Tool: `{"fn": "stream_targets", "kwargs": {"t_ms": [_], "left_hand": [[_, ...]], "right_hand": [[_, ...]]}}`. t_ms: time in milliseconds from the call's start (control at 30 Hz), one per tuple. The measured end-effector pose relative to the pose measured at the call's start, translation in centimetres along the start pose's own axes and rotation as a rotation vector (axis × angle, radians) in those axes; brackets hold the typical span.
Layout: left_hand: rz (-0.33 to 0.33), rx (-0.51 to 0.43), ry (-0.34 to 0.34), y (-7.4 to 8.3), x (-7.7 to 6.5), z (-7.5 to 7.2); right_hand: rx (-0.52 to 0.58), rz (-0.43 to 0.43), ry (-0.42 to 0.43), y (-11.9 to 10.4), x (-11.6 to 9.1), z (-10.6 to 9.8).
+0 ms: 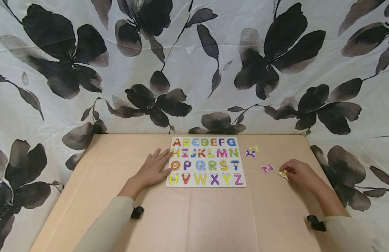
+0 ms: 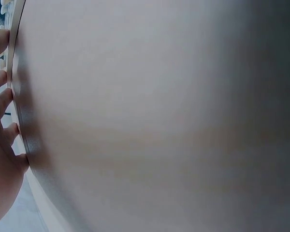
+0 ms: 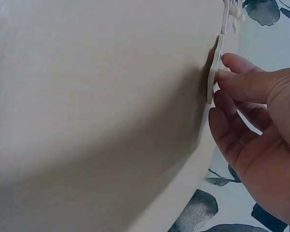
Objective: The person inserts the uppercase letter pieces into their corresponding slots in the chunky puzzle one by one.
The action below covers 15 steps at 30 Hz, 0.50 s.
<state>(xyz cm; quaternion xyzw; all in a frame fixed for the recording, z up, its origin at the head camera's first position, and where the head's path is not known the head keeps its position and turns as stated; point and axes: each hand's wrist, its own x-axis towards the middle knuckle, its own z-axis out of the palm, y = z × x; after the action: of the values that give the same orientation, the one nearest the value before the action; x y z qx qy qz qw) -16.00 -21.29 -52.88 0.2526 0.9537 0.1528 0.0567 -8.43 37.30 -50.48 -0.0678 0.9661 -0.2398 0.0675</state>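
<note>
A white alphabet puzzle board (image 1: 206, 180) with rows of coloured letters lies near the far side of the table. My left hand (image 1: 155, 168) rests with fingers spread at the board's left edge, its fingertips on the rim; the left wrist view shows these fingers (image 2: 1, 104) at its left border. To the right, my right hand (image 1: 296, 171) pinches a yellow letter piece (image 1: 282, 174) by its small knob. In the right wrist view the letter piece (image 3: 213, 72) appears edge-on, close to the tabletop, with thumb and index finger at the knob.
Between board and right hand lies a pink zigzag letter piece (image 1: 267, 168). Farther back, a purple X piece (image 1: 250, 153) sits beside a yellow piece (image 1: 254, 148). A floral cloth (image 1: 213, 105) hangs behind the beige table (image 1: 213, 217).
</note>
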Motion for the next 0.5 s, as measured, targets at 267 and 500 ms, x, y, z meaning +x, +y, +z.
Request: {"fn": "stream_targets", "kwargs": {"t_ms": [267, 500], "left_hand": [[-0.001, -0.012, -0.004, 0.1, 0.0, 0.0], [-0.006, -0.016, -0.006, 0.0, 0.1, 0.0]], "right_hand": [[-0.029, 0.014, 0.008, -0.1, 0.0, 0.0], [-0.04, -0.005, 0.018, -1.3, 0.2, -0.6]]}}
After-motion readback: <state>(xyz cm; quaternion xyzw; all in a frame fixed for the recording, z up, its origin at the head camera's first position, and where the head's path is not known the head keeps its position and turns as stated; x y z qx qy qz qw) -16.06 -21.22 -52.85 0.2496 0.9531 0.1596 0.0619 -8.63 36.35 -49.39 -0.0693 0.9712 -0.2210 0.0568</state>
